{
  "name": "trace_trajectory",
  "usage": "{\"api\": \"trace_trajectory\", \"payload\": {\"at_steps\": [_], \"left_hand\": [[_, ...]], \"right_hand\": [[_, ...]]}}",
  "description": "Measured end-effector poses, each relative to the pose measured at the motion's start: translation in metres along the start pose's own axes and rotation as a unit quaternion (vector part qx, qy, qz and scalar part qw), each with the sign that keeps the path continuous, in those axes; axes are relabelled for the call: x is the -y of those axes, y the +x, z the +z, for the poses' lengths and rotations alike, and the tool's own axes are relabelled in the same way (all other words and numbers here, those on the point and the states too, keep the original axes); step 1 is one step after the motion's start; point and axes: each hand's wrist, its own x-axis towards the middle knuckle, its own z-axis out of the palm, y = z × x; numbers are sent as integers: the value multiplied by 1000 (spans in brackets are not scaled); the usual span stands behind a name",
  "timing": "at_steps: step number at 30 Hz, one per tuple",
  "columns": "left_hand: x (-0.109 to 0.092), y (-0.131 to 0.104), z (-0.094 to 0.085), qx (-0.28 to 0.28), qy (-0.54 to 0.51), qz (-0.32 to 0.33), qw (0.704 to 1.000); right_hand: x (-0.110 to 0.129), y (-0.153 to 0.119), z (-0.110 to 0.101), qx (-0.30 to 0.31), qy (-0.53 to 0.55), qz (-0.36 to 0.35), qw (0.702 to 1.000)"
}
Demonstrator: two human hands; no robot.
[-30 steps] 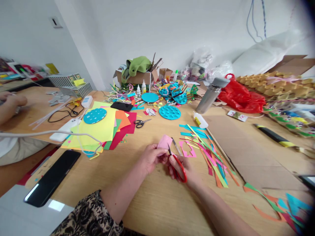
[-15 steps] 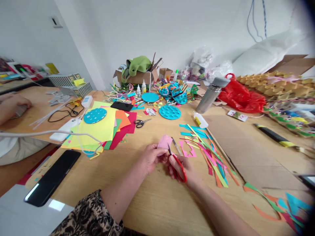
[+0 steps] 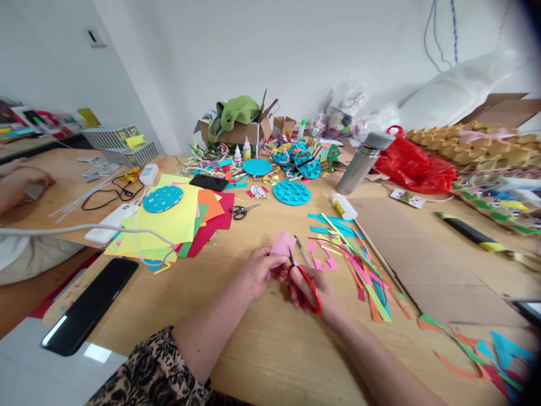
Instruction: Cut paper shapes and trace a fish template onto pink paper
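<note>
My left hand point(image 3: 262, 272) pinches a small piece of pink paper point(image 3: 282, 246) near the middle of the table. Red-handled scissors point(image 3: 310, 287) are gripped in my right hand point(image 3: 311, 294), their blades apart and pointing away from me, one of them against the pink paper. The two hands are close together, and the fingertips partly hide each other. Just right of the blades lies a cut pink scrap point(image 3: 323, 256). Beyond it are many coloured paper strips point(image 3: 359, 254).
Black scissors point(image 3: 240, 212) and stacked coloured paper point(image 3: 181, 220) lie ahead and left, a phone point(image 3: 91, 304) nearer. A steel bottle point(image 3: 359, 169), glue bottle point(image 3: 344, 207) and cardboard sheet point(image 3: 414, 254) are at the right. Another person's hand point(image 3: 25, 180) is far left.
</note>
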Motion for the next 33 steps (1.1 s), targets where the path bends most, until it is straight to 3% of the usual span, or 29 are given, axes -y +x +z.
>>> {"api": "trace_trajectory", "payload": {"at_steps": [33], "left_hand": [[1,2,-2,1,-14,-14,1000]], "right_hand": [[-11,5,-4,2,6,-41,999]]}}
